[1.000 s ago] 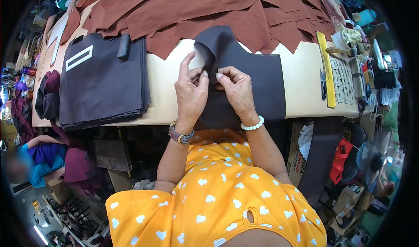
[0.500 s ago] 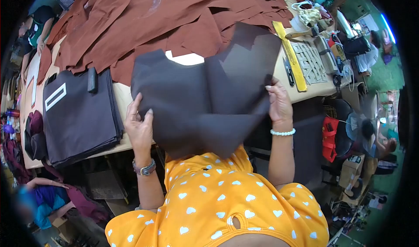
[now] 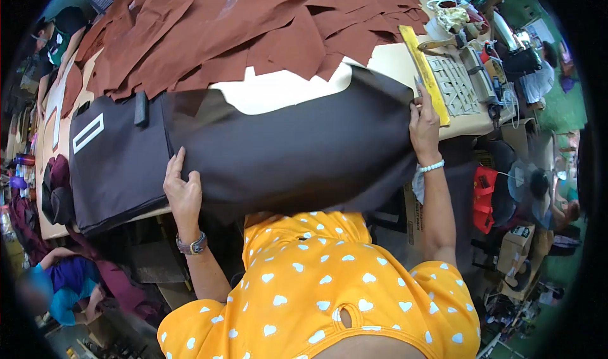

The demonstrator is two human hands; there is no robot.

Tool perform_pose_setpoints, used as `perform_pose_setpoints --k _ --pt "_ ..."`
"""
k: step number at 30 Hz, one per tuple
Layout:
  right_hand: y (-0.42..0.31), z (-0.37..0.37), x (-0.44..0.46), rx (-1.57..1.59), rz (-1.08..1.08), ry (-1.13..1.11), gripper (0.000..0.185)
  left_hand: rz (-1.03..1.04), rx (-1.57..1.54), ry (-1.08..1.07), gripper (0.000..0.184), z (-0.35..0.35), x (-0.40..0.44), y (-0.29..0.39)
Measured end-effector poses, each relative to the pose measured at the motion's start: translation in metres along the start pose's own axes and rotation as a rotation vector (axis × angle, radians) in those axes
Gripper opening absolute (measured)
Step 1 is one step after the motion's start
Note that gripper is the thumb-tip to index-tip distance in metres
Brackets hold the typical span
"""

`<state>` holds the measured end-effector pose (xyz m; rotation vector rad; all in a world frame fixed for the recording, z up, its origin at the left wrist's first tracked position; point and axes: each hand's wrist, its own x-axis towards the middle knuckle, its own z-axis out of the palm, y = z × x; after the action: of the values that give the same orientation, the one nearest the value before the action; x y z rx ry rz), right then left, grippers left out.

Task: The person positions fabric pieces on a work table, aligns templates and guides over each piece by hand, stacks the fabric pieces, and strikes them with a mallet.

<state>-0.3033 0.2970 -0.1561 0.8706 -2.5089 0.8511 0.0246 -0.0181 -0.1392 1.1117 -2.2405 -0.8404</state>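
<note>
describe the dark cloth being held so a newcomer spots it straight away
Find the table, with rusty fabric spread over its far part. At the near edge, dark cloth spans between the left hand and right hand. Unlike the squared dark stack to its left, it has a curve scooped from its far edge.

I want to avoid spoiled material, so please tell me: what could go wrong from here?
First, the dark cloth may crease or slip, as its lower part hangs past the front edge of the table. Second, its left end seems to meet or overlap the stack of dark pieces, so a pull could disturb that pile. Third, the right hand is close to the yellow ruler and might push it aside.
</note>
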Motion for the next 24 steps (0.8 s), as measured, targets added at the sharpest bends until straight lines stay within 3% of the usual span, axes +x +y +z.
perform_pose_setpoints --k 5,8,10,11,13,16,20,24 --pt "0.005 0.004 0.011 -0.121 -0.133 -0.062 0.042 0.043 0.187 0.084 0.043 0.011 -0.01 0.007" --pt "0.002 0.003 0.014 -0.558 -0.109 -0.139 0.043 0.166 0.426 0.153 0.045 0.027 -0.019 0.015" --pt "-0.019 -0.001 0.014 -0.677 -0.24 -0.036 0.042 0.317 0.593 0.215 0.047 0.04 -0.024 0.034" --pt "-0.034 0.0 0.01 -0.742 -0.299 0.016 0.041 0.318 0.551 0.133 0.05 0.05 -0.026 0.031" --pt "-0.078 0.004 -0.009 -0.315 -0.262 -0.098 0.044 0.282 0.553 0.01 0.05 0.066 -0.032 0.035" --pt "-0.105 0.023 -0.053 -0.05 -0.251 -0.312 0.058 0.264 0.598 -0.045 0.052 0.072 -0.032 0.036" --pt "-0.074 0.01 -0.066 -0.244 -0.149 -0.245 0.059 0.315 0.58 -0.068 0.053 0.071 -0.028 0.035" --pt "-0.02 -0.016 -0.05 -0.549 0.083 0.024 0.044 0.316 0.548 -0.101 0.052 0.073 -0.024 0.039"
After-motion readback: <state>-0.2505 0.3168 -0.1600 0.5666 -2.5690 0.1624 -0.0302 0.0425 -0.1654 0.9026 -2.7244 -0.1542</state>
